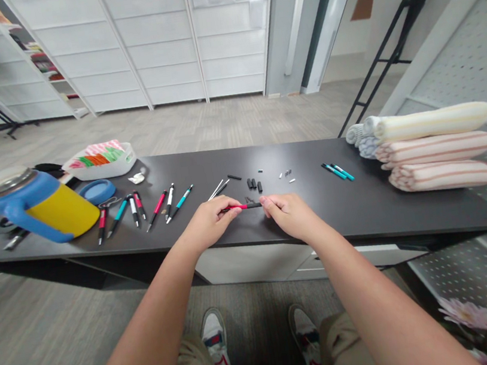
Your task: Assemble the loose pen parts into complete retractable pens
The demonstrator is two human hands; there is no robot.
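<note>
Between my two hands, level above the front of the dark table, is a red and black pen [244,206]. My left hand [219,217] pinches its red end, and my right hand [287,212] pinches the black grip end. Just beyond lie several black rubber grips [251,184], small springs [288,172] and a dark thin piece [234,177]. White refill tubes [219,188] rest past my left fingers. Two teal pen barrels [338,171] lie farther right. To the left are several whole pens, among them a teal one [179,203] and a red one [157,210].
A blue and yellow mug [47,204] lies tilted at the left by a blue lid [100,192]. Behind it stands a white basket [125,161] of colourful packets. Rolled towels [440,147] are stacked at the right end of the dark table [393,216]. Crumpled tissue [136,178] lies near the basket.
</note>
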